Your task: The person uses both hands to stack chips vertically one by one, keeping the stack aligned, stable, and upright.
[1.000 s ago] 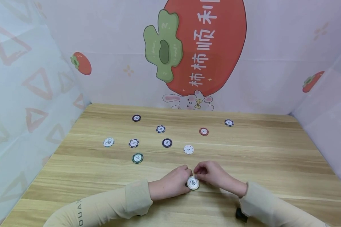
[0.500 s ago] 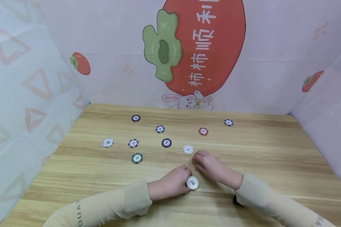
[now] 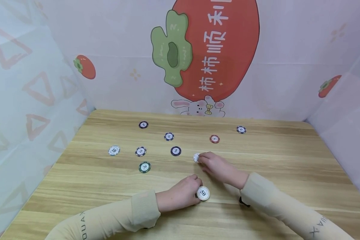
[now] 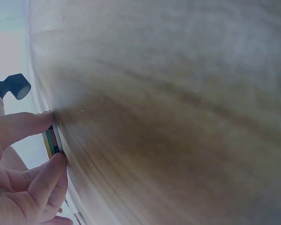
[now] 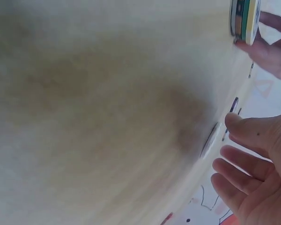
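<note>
My left hand [image 3: 180, 194] holds a small stack of poker chips [image 3: 203, 193] on the wooden table; its top chip is pale and marked 50. In the left wrist view, thumb and fingertips pinch the stack's edges [image 4: 53, 140], which show green, yellow and dark layers. Farther from me, my right hand [image 3: 220, 168] reaches over a white poker chip [image 3: 196, 158] marked 5, covering its right side. The right wrist view shows that chip [image 5: 210, 139] flat on the table, with the right thumb [image 5: 236, 124] and fingers spread apart beside it.
Several single chips lie spread across the table: a green 20 chip [image 3: 145, 167], a white 10 chip [image 3: 114, 150], a dark 500 chip [image 3: 175, 151], a red 5 chip [image 3: 214, 139] and blue ones toward the back. A printed backdrop [image 3: 117, 86] stands behind the table.
My right hand has left the chip stack and moved forward and leftward to the white 5 chip. The left hand stays in place around the stack.
</note>
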The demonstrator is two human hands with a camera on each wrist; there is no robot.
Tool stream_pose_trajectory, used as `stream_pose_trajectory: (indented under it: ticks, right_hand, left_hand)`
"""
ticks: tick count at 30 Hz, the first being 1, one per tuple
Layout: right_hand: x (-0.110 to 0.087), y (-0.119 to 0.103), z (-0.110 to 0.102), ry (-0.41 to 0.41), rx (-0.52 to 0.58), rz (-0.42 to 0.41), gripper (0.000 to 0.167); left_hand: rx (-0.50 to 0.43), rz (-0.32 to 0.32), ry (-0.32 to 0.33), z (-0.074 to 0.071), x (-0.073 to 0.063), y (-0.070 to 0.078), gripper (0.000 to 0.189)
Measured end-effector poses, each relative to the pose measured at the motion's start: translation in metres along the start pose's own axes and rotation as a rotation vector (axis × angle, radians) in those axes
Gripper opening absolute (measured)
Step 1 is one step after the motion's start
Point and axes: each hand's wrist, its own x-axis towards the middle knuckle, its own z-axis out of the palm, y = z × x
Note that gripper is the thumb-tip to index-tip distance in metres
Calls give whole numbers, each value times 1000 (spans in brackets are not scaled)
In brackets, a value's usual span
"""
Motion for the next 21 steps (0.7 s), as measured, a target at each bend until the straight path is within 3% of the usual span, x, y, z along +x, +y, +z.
stream_pose_trajectory:
  ticks: [8, 21]
  right_hand:
    - [12, 4, -1, -58, 7, 24, 33]
    - [27, 4, -1, -134, 100, 102, 28]
  left_hand:
    - [-5, -4, -5, -1, -1, 0, 28]
    - [10, 1, -8, 0, 0, 1, 29]
